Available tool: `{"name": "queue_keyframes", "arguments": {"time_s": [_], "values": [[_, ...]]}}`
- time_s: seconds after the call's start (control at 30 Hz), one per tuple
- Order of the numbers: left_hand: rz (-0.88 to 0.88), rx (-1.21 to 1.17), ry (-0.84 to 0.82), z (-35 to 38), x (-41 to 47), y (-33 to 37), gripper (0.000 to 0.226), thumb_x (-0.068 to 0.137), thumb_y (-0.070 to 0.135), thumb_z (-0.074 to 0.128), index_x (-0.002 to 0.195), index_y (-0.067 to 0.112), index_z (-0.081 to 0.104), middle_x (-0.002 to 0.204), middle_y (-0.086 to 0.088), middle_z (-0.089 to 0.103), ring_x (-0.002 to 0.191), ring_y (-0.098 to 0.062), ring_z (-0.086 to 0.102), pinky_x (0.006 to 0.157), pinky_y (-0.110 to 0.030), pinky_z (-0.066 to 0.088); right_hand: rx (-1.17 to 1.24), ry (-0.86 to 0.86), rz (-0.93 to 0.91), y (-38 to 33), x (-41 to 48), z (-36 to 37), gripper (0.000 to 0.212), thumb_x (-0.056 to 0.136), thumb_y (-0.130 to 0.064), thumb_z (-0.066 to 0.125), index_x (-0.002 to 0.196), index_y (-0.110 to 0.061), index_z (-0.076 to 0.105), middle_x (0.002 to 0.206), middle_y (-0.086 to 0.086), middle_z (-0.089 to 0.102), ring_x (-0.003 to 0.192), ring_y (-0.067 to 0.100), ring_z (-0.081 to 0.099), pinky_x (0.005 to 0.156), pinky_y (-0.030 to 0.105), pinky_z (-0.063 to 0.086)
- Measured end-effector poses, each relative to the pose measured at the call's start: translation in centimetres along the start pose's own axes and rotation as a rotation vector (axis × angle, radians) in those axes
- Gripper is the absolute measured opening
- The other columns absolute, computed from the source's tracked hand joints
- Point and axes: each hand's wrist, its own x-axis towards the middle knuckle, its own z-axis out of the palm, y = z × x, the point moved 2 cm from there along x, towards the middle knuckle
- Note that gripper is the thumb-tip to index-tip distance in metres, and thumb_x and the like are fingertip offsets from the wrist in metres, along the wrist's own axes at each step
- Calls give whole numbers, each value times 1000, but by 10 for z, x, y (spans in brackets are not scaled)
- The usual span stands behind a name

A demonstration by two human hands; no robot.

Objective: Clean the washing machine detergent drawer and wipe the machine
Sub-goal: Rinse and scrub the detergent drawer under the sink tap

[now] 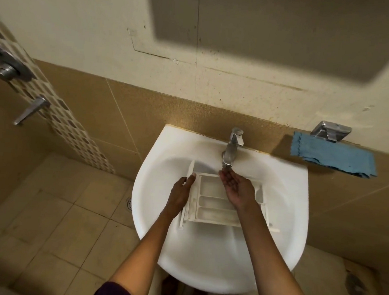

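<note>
The white detergent drawer (212, 205) lies in the white sink (163, 145), its compartments facing up and looking grimy. My left hand (182, 190) grips the drawer's left edge, thumb on top. Above the drawer's far right part, my right hand (234, 185) is cupped palm up with its fingertips right under the spout of the chrome tap (233, 148). I cannot tell whether water is running.
A blue cloth (332, 157) hangs from a chrome holder (331, 131) on the wall right of the sink. Shower fittings (9, 67) sit on the left wall. A floor drain (129, 203) lies left of the sink on the tiled floor.
</note>
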Motion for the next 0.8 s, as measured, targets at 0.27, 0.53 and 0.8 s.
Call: {"name": "queue_keyframes", "arguments": {"time_s": [0.27, 0.53, 0.8], "values": [[-34, -69, 21, -8, 3, 0, 50, 95, 46, 43, 124, 8, 56, 118, -8, 61, 106, -25, 58, 96, -35, 45, -36, 24, -11, -9, 6, 24, 26, 96, 7, 29, 113, 10, 48, 135, 24, 45, 129, 32, 45, 92, 34, 48], [-64, -61, -6, -6, 9, 0, 51, 92, 52, 44, 113, 8, 62, 110, -10, 64, 100, -27, 61, 89, -35, 48, -132, 88, -70, -6, 18, 10, 11, 90, 4, 44, 84, 6, 54, 89, 21, 59, 84, 25, 56, 101, 38, 40], [-72, -45, -4, -5, 9, 1, 45, 92, 50, 46, 109, 11, 61, 109, -10, 64, 101, -28, 60, 92, -38, 48, -732, -37, 210, 14, -26, 10, 27, 92, 9, 30, 89, 13, 57, 63, 16, 65, 62, 25, 62, 52, 28, 56]]}}
